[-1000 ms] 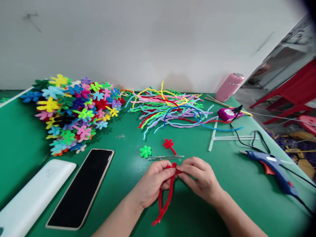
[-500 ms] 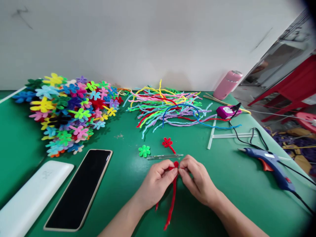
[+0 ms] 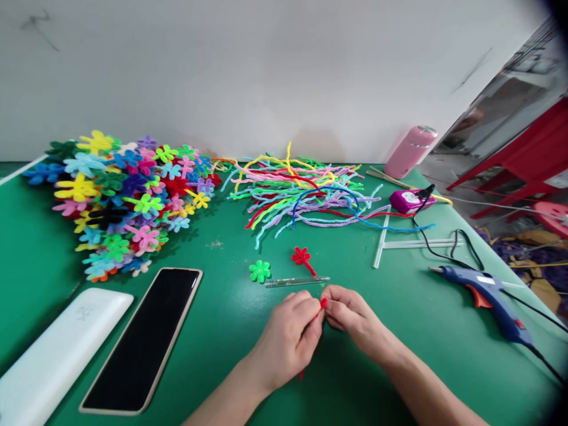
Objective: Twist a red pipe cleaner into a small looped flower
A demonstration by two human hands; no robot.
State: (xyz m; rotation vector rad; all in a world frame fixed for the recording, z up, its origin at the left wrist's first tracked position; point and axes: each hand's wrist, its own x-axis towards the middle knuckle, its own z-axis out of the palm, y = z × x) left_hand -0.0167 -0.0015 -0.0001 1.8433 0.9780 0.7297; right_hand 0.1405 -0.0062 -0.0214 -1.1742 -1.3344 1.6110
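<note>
My left hand and my right hand meet over the green table, both pinching a red pipe cleaner. Only its bent top shows between my fingertips, and a short red end peeks out below my left hand. Just beyond my hands lie a clear thin stick, a finished red pipe-cleaner flower and a green flower.
A heap of coloured flowers sits at the back left, loose pipe cleaners at the back middle. A phone and white case lie at the left. A blue glue gun, cables, pink bottle and glue sticks are at the right.
My hands have closed tighter around the red pipe cleaner; its long hanging tail, visible before, is now mostly hidden under my left hand.
</note>
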